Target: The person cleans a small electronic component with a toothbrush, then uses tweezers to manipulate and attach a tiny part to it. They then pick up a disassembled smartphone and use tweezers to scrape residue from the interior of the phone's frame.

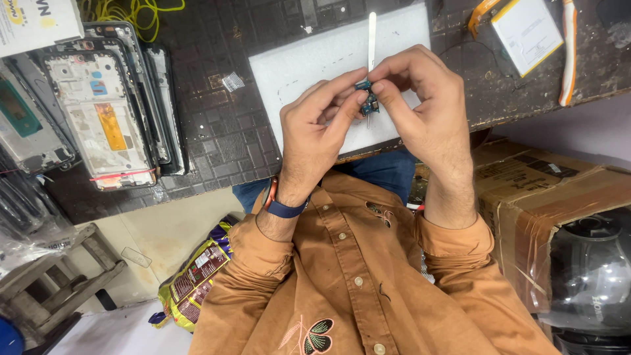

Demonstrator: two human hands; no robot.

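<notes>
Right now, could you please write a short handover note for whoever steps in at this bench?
Left hand: pinching a small blue circuit board at its left side.
Right hand: gripping the same board from the right, above the white mat.
A metal pry tool lies on the mat behind the hands.
Opened phone frames are stacked at the left of the bench.
Done: board is free, held in the air.
Left: board is not fitted anywhere yet.

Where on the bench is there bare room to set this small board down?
The white mat is mostly bare on its left half, between the dark tiled bench top and both hands, left, right, holding the small circuit board. The tiled strip beside the phone frames is also free. The frames' side and the far right by the battery are crowded.
</notes>
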